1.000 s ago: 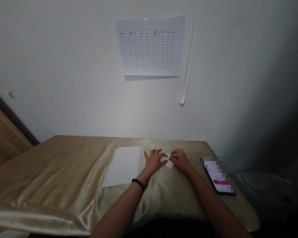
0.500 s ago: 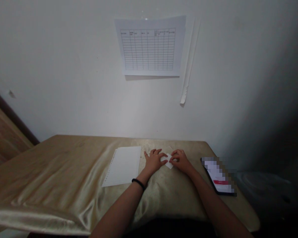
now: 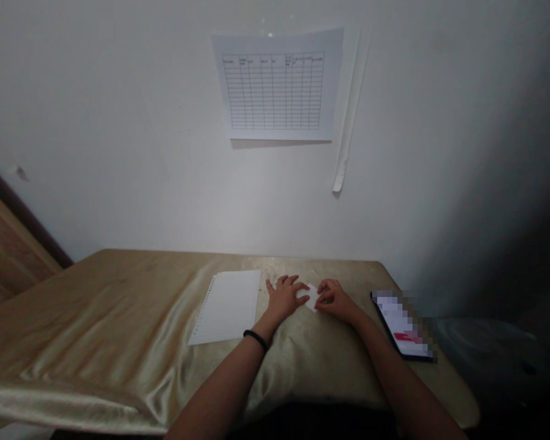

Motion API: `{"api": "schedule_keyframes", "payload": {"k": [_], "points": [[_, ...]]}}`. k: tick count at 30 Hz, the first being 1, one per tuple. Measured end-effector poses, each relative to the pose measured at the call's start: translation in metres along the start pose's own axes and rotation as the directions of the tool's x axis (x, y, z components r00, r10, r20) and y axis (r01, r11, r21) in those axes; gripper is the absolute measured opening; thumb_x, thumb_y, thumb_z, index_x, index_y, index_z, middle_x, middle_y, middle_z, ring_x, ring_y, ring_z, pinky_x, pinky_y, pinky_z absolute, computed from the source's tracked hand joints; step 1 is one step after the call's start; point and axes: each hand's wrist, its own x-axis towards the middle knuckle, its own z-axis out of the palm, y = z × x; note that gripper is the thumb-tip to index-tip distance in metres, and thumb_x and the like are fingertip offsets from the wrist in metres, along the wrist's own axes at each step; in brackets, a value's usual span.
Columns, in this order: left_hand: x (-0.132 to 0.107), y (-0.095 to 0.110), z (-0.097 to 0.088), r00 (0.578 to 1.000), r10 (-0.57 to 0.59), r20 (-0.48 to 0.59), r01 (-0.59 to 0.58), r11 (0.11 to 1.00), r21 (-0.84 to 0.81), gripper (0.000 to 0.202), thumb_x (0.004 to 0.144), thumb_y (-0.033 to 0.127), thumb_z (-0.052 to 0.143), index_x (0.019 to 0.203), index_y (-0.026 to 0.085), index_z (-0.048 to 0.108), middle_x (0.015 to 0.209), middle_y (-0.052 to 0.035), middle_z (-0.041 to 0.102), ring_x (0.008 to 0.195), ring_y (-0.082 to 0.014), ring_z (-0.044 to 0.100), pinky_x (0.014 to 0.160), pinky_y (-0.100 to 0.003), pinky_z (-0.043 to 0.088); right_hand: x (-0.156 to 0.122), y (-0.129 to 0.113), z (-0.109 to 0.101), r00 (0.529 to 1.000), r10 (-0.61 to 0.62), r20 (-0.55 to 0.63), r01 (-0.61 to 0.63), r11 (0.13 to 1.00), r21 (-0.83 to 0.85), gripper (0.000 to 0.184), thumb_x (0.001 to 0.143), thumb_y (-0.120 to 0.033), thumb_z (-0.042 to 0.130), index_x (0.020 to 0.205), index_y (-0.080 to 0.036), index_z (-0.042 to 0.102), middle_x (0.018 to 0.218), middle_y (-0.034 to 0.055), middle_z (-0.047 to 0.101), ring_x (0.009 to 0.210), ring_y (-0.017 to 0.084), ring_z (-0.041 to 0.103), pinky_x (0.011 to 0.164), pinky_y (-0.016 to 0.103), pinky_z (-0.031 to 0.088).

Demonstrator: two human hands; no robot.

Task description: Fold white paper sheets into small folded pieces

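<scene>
In the head view, your left hand (image 3: 285,298) lies flat with fingers spread, pressing on a small paper (image 3: 312,297) at the lower centre of the frame. Your right hand (image 3: 335,298) curls its fingers and pinches the paper's right edge. The paper rests on the tabletop (image 3: 119,305), between a sheet (image 3: 227,307) on the left and a phone (image 3: 406,327) on the right.

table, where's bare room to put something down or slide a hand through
Widest free patch: the gold cloth between its left edge and the white sheet. A bare strip also runs along the wall behind the sheet and hands. Crowded: the left hand and right hand meet on the small paper; the phone fills the right edge.
</scene>
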Motion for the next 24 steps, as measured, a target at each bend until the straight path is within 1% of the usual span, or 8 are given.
{"api": "schedule_keyframes", "payload": {"k": [5,8,12,18,24], "points": [[-0.001,0.000,-0.001,1.000,0.001,0.010,-0.001,1.000,-0.001,0.031,0.088,0.055,0.063,0.118,0.047,0.066,0.150,0.0029,0.049,0.142,-0.0359,0.033,0.108,-0.081,0.003,-0.001,0.000,-0.002,0.999,0.011,0.044,-0.012,0.999,0.035,0.009,0.070,-0.031,0.081,0.072,-0.023,0.076,0.111,0.0069,0.061,0.117,0.024,0.050,0.107,0.041,0.040],[-0.001,0.000,-0.001,1.000,0.000,0.012,0.000,1.000,0.001,0.031,0.088,0.055,0.064,0.118,0.047,0.066,0.150,0.0025,0.050,0.143,-0.0356,0.032,0.108,-0.081,0.003,-0.001,-0.001,-0.003,0.999,-0.004,0.043,0.003,1.000,0.024,0.009,0.070,-0.030,0.082,0.070,-0.023,0.076,0.109,0.0063,0.063,0.114,0.023,0.052,0.106,0.041,0.041],[-0.001,0.000,-0.001,1.000,-0.001,0.001,0.001,1.000,-0.003,0.031,0.088,0.054,0.065,0.118,0.047,0.066,0.150,0.0027,0.050,0.142,-0.0349,0.033,0.108,-0.081,0.003,0.000,-0.001,-0.004,1.000,0.018,-0.017,-0.018,1.000,-0.004,0.005,0.075,-0.030,0.077,0.074,-0.024,0.078,0.105,0.0065,0.064,0.111,0.023,0.055,0.104,0.040,0.042],[-0.001,0.001,-0.001,1.000,-0.005,0.016,0.005,1.000,0.015,0.032,0.088,0.055,0.064,0.119,0.047,0.066,0.151,0.0029,0.048,0.142,-0.0358,0.032,0.109,-0.080,0.004,0.001,0.003,0.000,0.997,0.042,-0.060,-0.043,0.999,-0.025,0.008,0.076,-0.032,0.077,0.075,-0.024,0.078,0.105,0.0074,0.065,0.112,0.025,0.054,0.102,0.041,0.044],[0.000,0.001,-0.001,1.000,-0.002,0.018,0.002,1.000,0.020,0.032,0.089,0.055,0.063,0.120,0.047,0.066,0.151,0.0026,0.049,0.142,-0.0367,0.032,0.108,-0.080,0.004,0.005,0.004,0.009,0.982,0.047,-0.181,-0.066,0.992,-0.103,0.009,0.078,-0.032,0.075,0.078,-0.023,0.078,0.100,0.0087,0.064,0.107,0.024,0.054,0.101,0.041,0.045]]}}
